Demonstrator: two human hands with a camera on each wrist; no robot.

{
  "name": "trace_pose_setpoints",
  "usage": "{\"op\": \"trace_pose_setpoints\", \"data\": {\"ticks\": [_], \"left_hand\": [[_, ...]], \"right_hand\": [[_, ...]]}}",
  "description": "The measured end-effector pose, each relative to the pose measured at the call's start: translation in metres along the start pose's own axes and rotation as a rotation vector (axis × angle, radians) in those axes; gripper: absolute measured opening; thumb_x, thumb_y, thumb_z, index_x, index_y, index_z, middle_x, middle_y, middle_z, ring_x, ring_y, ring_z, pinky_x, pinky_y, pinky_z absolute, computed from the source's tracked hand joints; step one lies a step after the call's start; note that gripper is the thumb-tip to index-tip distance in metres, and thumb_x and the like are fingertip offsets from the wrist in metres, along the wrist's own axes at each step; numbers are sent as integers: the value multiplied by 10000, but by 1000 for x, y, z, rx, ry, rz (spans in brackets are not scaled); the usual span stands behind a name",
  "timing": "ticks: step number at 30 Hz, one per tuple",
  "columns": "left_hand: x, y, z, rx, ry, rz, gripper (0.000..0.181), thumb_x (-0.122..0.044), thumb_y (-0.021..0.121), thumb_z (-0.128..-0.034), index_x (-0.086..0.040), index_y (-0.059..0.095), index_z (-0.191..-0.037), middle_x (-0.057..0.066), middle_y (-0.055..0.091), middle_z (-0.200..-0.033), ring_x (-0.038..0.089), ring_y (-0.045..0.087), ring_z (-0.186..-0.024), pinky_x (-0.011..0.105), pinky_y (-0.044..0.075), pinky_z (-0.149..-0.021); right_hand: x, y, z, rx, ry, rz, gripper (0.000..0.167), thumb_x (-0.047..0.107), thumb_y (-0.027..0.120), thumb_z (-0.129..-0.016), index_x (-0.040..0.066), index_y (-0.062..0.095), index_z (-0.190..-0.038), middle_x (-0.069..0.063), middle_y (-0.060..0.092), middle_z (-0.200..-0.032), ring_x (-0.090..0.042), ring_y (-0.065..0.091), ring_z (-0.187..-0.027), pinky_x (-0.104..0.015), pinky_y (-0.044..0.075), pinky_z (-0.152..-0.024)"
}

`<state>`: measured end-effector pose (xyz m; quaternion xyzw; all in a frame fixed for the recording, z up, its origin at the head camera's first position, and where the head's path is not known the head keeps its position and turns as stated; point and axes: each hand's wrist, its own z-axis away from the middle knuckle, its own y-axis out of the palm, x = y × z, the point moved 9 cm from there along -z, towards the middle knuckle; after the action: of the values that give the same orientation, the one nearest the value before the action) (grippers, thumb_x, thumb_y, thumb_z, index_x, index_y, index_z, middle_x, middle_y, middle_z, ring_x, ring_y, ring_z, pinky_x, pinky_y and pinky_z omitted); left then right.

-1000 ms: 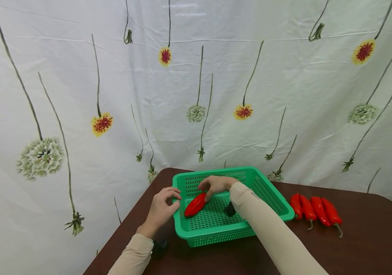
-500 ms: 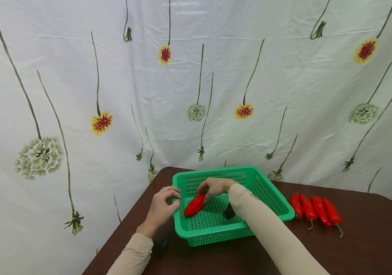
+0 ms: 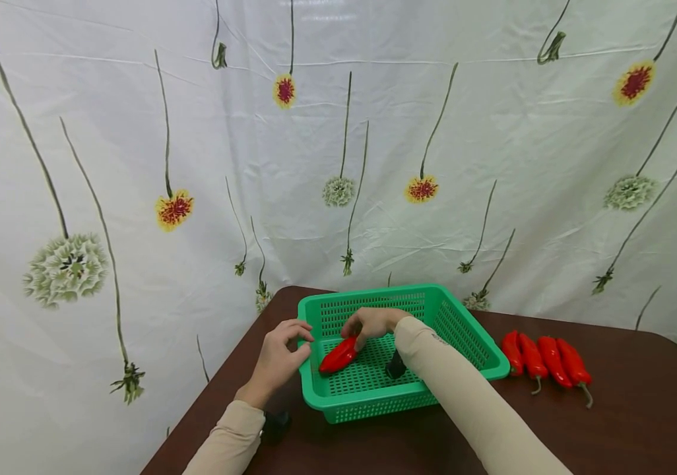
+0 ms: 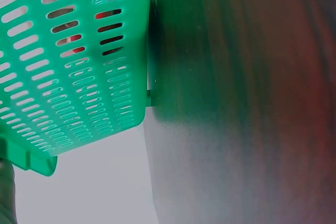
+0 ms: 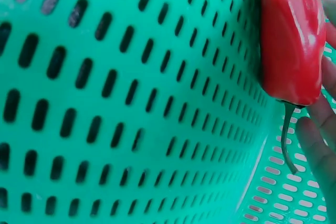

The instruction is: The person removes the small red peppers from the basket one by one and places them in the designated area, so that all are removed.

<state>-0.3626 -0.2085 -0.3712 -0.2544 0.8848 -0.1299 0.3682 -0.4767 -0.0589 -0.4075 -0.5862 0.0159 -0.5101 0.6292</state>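
A green plastic basket (image 3: 368,399) with slotted sides stands on the table. At its left rim is my left hand (image 3: 279,355), fingers bent over the edge and thumb beside it. My right hand (image 3: 374,321) reaches into the basket and holds a long red pepper (image 3: 337,357) near its stem end, low over the slotted floor. In the right wrist view the pepper (image 5: 294,35) lies along the basket wall, its green stem hanging down. Fingertips (image 5: 312,135) sit along its right side. Only a bit of a finger (image 4: 6,182) shows at the rim in the left wrist view.
Several more red peppers (image 3: 546,359) lie side by side on the dark brown table (image 3: 629,396), right of the basket. A white curtain (image 3: 433,251) with printed flowers hangs behind the table. The table's left edge runs close to my left hand.
The red pepper in the basket has turned a little under my right hand, which has barely shifted. My left hand stays at the rim. The view has tilted slightly.
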Motion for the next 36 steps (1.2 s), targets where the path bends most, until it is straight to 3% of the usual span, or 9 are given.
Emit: {"op": "trace_pose_setpoints", "data": {"ticks": [9,21,36], "left_hand": [[-1,0,-1,-4,2,-9,150,53,641,-798,-66,728,-819,53,714,-1077,277,637,-1089,401,543,-836],[-1,1,0,4,-4,1,168,61,638,-793,-78,729,-821,118,715,-1081,282,632,-1085,336,528,-785],[-2,1,0,2,11,-4,141,51,636,-795,-48,730,-832,72,713,-1082,276,631,-1087,351,524,-799]], "right_hand": [[-5,8,1,77,24,-2,369,17,727,-862,104,696,-1220,-32,687,-1173,-167,614,-1036,-372,529,-925],[-8,22,1,173,35,-5,365,-3,729,-851,121,686,-1193,-14,676,-1170,-141,599,-1028,-338,503,-924],[-7,27,2,223,20,-16,336,-27,730,-843,132,697,-1137,11,686,-1119,-127,601,-991,-305,503,-876]]}}
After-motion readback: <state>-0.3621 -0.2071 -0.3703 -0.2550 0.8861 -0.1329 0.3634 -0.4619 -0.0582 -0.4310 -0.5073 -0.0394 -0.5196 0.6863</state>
